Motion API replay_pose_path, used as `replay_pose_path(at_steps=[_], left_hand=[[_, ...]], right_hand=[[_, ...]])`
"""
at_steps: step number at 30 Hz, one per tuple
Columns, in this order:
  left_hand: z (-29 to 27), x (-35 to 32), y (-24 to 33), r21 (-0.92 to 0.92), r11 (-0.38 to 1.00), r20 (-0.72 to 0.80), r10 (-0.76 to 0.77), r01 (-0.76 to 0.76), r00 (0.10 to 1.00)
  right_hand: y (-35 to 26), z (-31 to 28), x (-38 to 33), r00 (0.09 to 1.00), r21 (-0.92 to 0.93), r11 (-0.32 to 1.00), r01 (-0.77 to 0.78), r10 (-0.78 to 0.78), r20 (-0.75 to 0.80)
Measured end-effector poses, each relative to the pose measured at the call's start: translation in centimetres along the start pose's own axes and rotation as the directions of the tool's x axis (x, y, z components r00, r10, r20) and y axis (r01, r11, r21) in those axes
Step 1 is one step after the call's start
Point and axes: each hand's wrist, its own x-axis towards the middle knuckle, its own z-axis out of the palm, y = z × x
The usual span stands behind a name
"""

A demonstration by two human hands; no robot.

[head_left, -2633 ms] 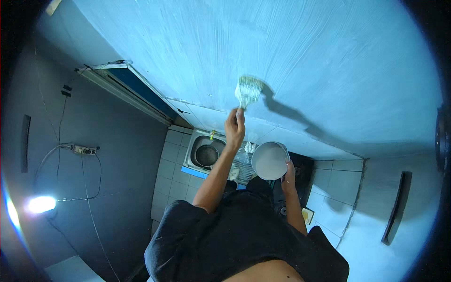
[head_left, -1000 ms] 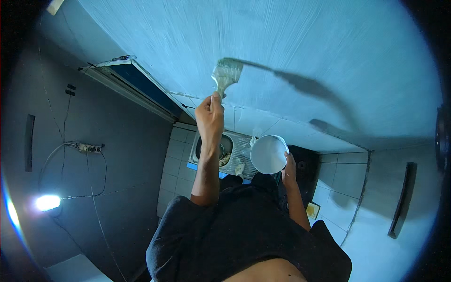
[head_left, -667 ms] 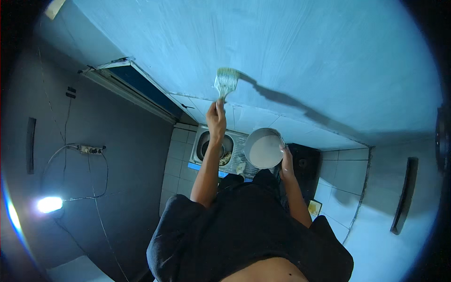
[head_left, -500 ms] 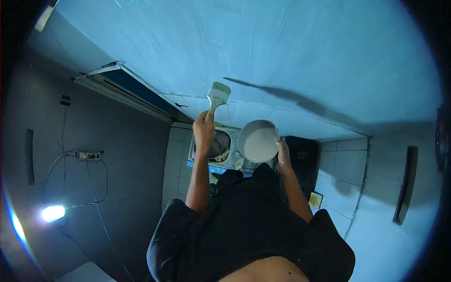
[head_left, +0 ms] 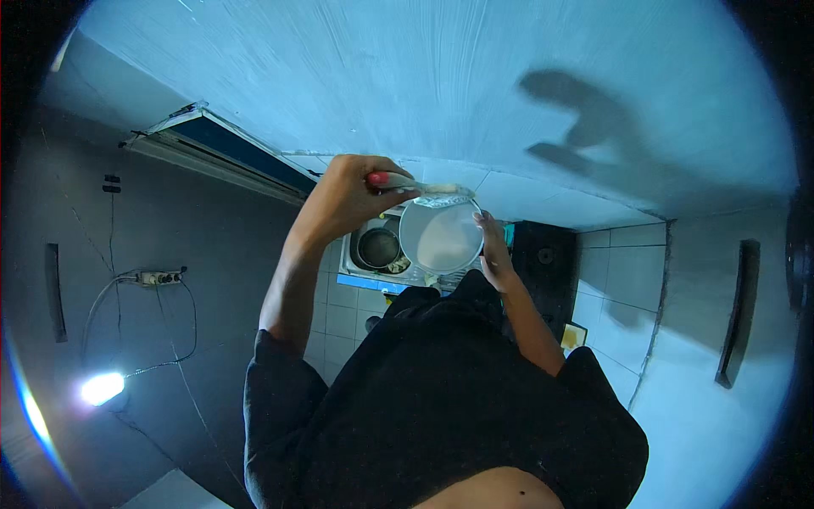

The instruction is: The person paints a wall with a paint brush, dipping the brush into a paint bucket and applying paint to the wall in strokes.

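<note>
A wide paintbrush [head_left: 431,188] with a red-tipped handle is pinched in my left hand [head_left: 356,193], its paint-coated end at the far rim of a round bucket [head_left: 409,231]. Whitish paint [head_left: 448,237] lies inside the bucket. My right hand [head_left: 495,248] grips the bucket by its right side, with the fingers at the rim. Beyond both hands rises a wall [head_left: 407,85] with streaky brush marks on its surface.
Below the bucket is a steel sink [head_left: 349,254] with a pot [head_left: 378,248] in it. A black stove [head_left: 543,263] stands to its right. On the left, a bright lamp [head_left: 103,388] and a socket strip [head_left: 161,277] with cables hang on the dark wall.
My left hand has turned over and brought the brush from upright near the wall to the bucket's far rim. The bucket has shifted slightly left and up with my right hand.
</note>
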Motion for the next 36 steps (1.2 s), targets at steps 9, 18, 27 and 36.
replay_pose_path(at_steps=[9,18,27,36], left_hand=[[5.0,2.2,-2.7,-0.016,0.992,0.063,0.129,-0.128,0.990],[7.6,2.7,-2.4,0.194,0.935,-0.045,0.311,-0.297,0.949],[8.1,0.5,-3.8,0.234,0.795,0.085,0.556,-0.559,0.827],[6.8,-4.0,-9.7,-0.763,0.615,-0.150,-0.466,0.198,0.872]], right_hand=[[-0.9,0.3,1.1,0.880,0.402,0.805,-0.436,0.475,0.005],[-0.3,-0.1,1.3,0.880,0.369,0.814,-0.449,0.474,0.026],[0.2,-0.8,1.4,0.962,0.158,0.949,-0.274,0.267,0.064],[2.3,-0.9,0.4,0.848,0.451,0.776,-0.441,0.525,-0.073]])
